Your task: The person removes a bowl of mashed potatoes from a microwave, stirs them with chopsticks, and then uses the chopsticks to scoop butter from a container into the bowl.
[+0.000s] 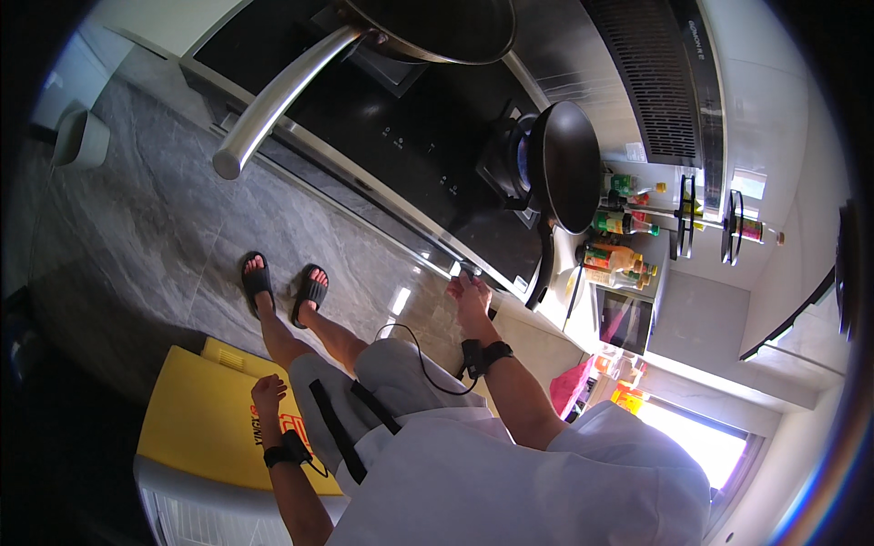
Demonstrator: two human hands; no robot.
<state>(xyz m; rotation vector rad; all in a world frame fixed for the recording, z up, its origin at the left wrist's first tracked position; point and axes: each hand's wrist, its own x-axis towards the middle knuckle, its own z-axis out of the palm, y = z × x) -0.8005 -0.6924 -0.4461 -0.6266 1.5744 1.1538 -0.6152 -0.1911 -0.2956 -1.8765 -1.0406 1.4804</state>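
My right hand [470, 295] is at the front edge of the black glass gas hob [410, 170], its fingers pinched on a small dark control knob [467, 270]. A black frying pan [568, 167] rests over a burner [509, 164], where a blue flame shows; its dark handle points towards the front edge. At the hob's other end sits a larger pan [437, 27] with a thick steel handle [280, 102] jutting over the edge. My left hand [268, 394] hangs low, loosely curled and holding nothing, in front of a yellow-topped chest [205, 416]. Both wrists wear black strapped devices.
Bottles [614, 258] of sauce or oil stand beyond the frying pan, by a rack [685, 218]. A range hood [655, 82] hangs above the hob. On the floor are my sandalled feet [257, 283] and a pale bin [82, 140]. A cable loops from my right wrist.
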